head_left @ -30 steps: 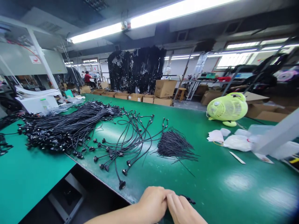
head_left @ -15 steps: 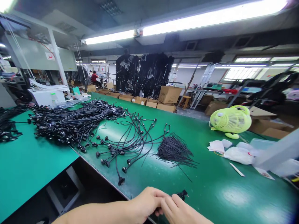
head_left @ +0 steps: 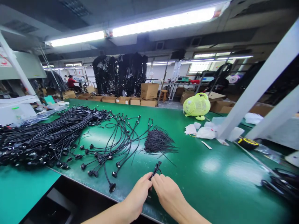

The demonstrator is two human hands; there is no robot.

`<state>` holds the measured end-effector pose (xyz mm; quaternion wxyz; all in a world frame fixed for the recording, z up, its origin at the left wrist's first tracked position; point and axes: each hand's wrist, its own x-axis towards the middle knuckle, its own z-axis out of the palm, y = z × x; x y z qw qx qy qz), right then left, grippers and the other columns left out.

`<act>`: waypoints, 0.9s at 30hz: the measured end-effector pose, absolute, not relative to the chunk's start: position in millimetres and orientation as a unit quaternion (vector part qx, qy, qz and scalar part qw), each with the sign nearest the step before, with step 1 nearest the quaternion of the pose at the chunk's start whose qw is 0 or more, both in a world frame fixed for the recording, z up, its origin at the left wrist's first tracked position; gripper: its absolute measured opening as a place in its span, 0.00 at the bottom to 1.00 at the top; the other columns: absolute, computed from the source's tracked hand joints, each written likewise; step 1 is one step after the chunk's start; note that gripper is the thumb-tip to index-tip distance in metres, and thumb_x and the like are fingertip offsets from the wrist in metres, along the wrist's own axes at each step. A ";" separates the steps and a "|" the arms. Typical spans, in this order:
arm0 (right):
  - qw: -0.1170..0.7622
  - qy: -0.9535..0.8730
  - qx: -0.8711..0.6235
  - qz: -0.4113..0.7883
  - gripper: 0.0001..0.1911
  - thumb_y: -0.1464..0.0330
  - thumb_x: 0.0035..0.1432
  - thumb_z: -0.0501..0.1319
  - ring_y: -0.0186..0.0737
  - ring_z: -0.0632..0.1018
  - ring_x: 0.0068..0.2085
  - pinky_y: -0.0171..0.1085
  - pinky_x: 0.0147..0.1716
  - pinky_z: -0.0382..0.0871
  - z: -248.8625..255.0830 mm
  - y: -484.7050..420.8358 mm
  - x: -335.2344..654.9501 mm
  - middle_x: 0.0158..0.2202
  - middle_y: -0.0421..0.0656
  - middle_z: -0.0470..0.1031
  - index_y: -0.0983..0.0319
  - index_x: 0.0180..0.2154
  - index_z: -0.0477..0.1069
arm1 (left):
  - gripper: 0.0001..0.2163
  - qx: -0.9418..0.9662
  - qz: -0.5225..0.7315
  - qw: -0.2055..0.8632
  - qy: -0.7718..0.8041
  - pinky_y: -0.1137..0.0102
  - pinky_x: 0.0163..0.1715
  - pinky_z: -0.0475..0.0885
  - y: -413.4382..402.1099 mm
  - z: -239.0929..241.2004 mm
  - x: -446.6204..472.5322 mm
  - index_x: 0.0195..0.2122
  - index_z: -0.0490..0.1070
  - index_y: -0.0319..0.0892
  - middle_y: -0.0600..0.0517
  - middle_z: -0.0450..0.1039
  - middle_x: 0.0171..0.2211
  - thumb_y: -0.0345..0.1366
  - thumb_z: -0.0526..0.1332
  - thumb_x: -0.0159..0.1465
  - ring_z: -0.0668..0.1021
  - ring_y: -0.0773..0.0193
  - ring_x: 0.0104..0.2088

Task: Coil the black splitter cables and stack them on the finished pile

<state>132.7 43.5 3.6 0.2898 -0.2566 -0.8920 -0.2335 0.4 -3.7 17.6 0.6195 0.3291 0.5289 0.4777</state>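
Note:
Close to the front edge of the green table (head_left: 198, 174), my left hand (head_left: 139, 189) and my right hand (head_left: 167, 186) meet around a folded black cable (head_left: 155, 169). Both hands are closed on it, and its connector end sticks up beyond my fingers. My fingers hide the lower part of the bundle. Just ahead lies a pile of thin black ties (head_left: 158, 141). To its left, several loose black cables (head_left: 116, 140) with connectors are spread out. A large heap of black cables (head_left: 58, 130) covers the table's left part.
A yellow-green fan (head_left: 197, 105) stands at the right rear, with white paper pieces (head_left: 206, 132) before it. A white post (head_left: 254, 81) rises on the right near a yellow tape measure (head_left: 248, 143). Dark cables (head_left: 280, 186) lie at the right edge. Cardboard boxes (head_left: 149, 91) line the far side.
The view has turned to the right, bringing the tape measure and right-hand cables into sight. My hands have shifted with the black cable, whose connector end now points up and away.

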 end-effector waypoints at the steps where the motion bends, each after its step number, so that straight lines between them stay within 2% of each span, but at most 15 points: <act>1: 0.304 -0.896 -0.275 -0.172 0.12 0.82 0.55 0.49 0.37 0.66 0.26 0.39 0.26 0.53 5.1 43.0 131.9 0.25 0.41 0.66 0.62 0.31 0.65 | 0.27 0.318 0.495 0.623 0.515 0.60 0.59 0.59 -3.1 15.0 3.3 0.59 0.65 0.34 0.43 0.69 0.57 0.34 0.56 0.56 0.70 0.54 0.55; 3: 0.337 -0.880 -0.335 0.003 0.12 0.77 0.61 0.48 0.35 0.67 0.26 0.36 0.26 0.55 10.2 40.4 128.7 0.25 0.40 0.67 0.61 0.27 0.64 | 0.24 0.292 0.553 0.619 0.475 0.62 0.58 0.60 -0.5 13.6 9.9 0.57 0.68 0.36 0.44 0.70 0.56 0.39 0.58 0.59 0.70 0.55 0.55; 5: 0.374 -0.814 -0.388 0.216 0.17 0.66 0.66 0.49 0.33 0.67 0.26 0.34 0.26 0.56 13.4 35.1 123.7 0.24 0.40 0.66 0.61 0.25 0.61 | 0.22 0.285 0.602 0.603 0.438 0.64 0.57 0.62 3.7 17.5 14.1 0.52 0.72 0.37 0.44 0.73 0.52 0.46 0.56 0.63 0.71 0.56 0.53; 8: 0.368 -0.646 -0.401 0.535 0.25 0.47 0.60 0.51 0.29 0.56 0.20 0.32 0.20 0.49 9.5 27.0 120.5 0.19 0.35 0.56 0.61 0.25 0.60 | 0.25 0.369 0.585 0.584 0.425 0.62 0.48 0.68 7.9 29.3 7.2 0.44 0.76 0.38 0.45 0.75 0.40 0.54 0.50 0.65 0.75 0.59 0.39; 10: 0.321 -0.568 -0.389 0.651 0.27 0.42 0.55 0.53 0.27 0.47 0.19 0.31 0.18 0.42 6.1 27.4 126.3 0.18 0.31 0.49 0.61 0.26 0.60 | 0.26 0.496 0.528 0.537 0.432 0.63 0.44 0.68 5.7 36.2 -4.2 0.38 0.77 0.39 0.47 0.72 0.39 0.55 0.48 0.66 0.72 0.61 0.36; 12: 0.325 -0.587 -0.400 0.625 0.27 0.44 0.55 0.55 0.27 0.49 0.19 0.31 0.19 0.44 7.9 33.8 138.1 0.18 0.33 0.52 0.61 0.24 0.60 | 0.27 0.627 0.449 0.459 0.440 0.64 0.45 0.66 0.0 38.5 -14.5 0.30 0.78 0.41 0.47 0.69 0.40 0.54 0.47 0.66 0.70 0.60 0.39; 14: 0.385 -0.651 -0.436 0.488 0.25 0.48 0.58 0.55 0.30 0.58 0.22 0.31 0.22 0.52 15.8 41.6 151.2 0.19 0.36 0.58 0.62 0.22 0.61 | 0.27 0.698 0.373 0.412 0.452 0.65 0.46 0.63 -5.4 34.3 -18.9 0.25 0.77 0.42 0.48 0.69 0.38 0.54 0.46 0.66 0.69 0.59 0.40; 17: 0.445 -0.728 -0.442 0.279 0.21 0.57 0.64 0.51 0.35 0.67 0.27 0.34 0.28 0.60 32.0 42.9 159.3 0.23 0.40 0.66 0.61 0.23 0.63 | 0.32 0.646 0.343 0.491 0.472 0.65 0.43 0.63 -6.0 19.4 -15.4 0.30 0.76 0.40 0.48 0.72 0.31 0.57 0.41 0.67 0.69 0.60 0.35; 19: 0.427 -0.789 -0.383 0.221 0.19 0.62 0.67 0.47 0.35 0.69 0.28 0.34 0.29 0.61 38.6 33.3 152.9 0.25 0.40 0.69 0.61 0.26 0.65 | 0.36 0.541 0.385 0.574 0.478 0.66 0.40 0.63 -0.9 11.3 -12.0 0.33 0.76 0.38 0.48 0.71 0.29 0.63 0.38 0.64 0.69 0.62 0.32; 21: 0.390 -0.856 -0.286 0.181 0.19 0.65 0.69 0.44 0.34 0.69 0.28 0.33 0.29 0.61 38.4 19.6 141.5 0.26 0.41 0.70 0.61 0.27 0.64 | 0.36 0.436 0.435 0.638 0.462 0.67 0.37 0.63 5.4 10.9 -12.5 0.33 0.75 0.37 0.49 0.70 0.28 0.67 0.43 0.60 0.68 0.63 0.30; 23: 0.352 -0.906 -0.204 0.119 0.20 0.68 0.69 0.41 0.34 0.68 0.28 0.33 0.27 0.59 32.2 8.0 132.1 0.25 0.41 0.69 0.61 0.27 0.63 | 0.32 0.379 0.454 0.676 0.439 0.69 0.36 0.64 10.2 19.0 -18.4 0.32 0.76 0.36 0.50 0.69 0.27 0.65 0.52 0.58 0.68 0.64 0.29; 25: 0.321 -0.930 -0.172 0.049 0.20 0.70 0.68 0.40 0.35 0.66 0.26 0.35 0.26 0.56 24.0 3.4 128.7 0.24 0.41 0.67 0.61 0.27 0.63 | 0.27 0.392 0.459 0.672 0.428 0.70 0.36 0.63 11.7 32.5 -28.3 0.32 0.76 0.36 0.50 0.69 0.28 0.60 0.57 0.59 0.68 0.65 0.30; 27: 0.296 -0.936 -0.189 0.039 0.21 0.69 0.68 0.41 0.35 0.66 0.26 0.35 0.26 0.55 17.9 7.4 131.4 0.24 0.41 0.68 0.61 0.27 0.64 | 0.23 0.460 0.455 0.638 0.418 0.70 0.37 0.64 9.1 46.1 -38.6 0.32 0.77 0.37 0.50 0.70 0.30 0.55 0.59 0.61 0.69 0.64 0.33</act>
